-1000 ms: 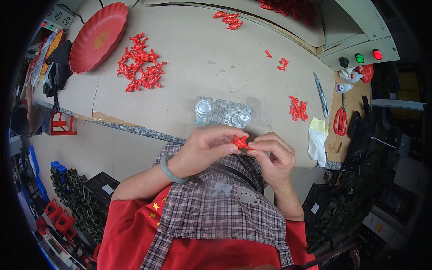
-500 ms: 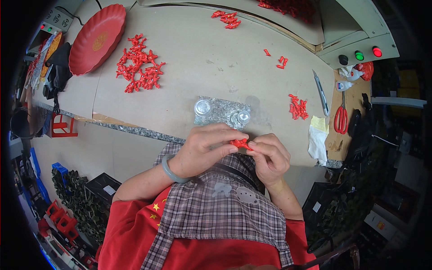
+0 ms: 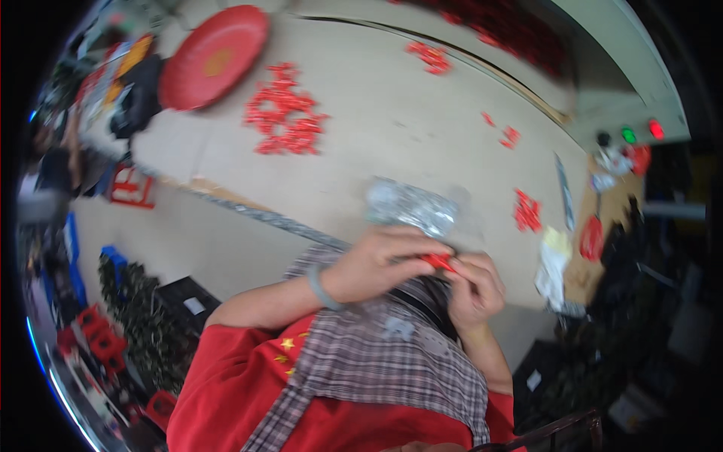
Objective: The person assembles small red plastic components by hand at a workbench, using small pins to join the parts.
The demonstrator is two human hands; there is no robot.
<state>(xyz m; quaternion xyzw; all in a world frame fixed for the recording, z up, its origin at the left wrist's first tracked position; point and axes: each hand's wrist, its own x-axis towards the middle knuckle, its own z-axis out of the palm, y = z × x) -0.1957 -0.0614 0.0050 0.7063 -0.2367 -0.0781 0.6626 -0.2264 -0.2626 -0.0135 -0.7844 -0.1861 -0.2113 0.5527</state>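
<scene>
Pinching a small red plastic piece [image 3: 437, 261] between the fingertips of both hands, the person is shown working close to the body, just above the near edge of the surface [image 3: 392, 113]. The left hand [image 3: 376, 260] is curled over the piece from the left, and the right hand [image 3: 474, 290] is closed against it from the right, so that both grips meet on the one part. Compared with the view a second ago, the hands and the piece have kept nearly the same place relative to the body, and the fingers remain pressed together; the whole view has been tilted and blurred, which points to a movement of the head and not of the work. The fitting or pressing of the piece is therefore judged to be in progress, not finished. Just beyond the hands a clear bag of silvery round parts [image 3: 410, 207] is seen lying on the surface, unmoved. Farther off lie a large heap of red pieces [image 3: 286, 120], a smaller cluster [image 3: 527, 211] to the right, and a round red tray [image 3: 215, 56] at the far left. Red-handled scissors [image 3: 591, 233] rest at the right edge.
</scene>
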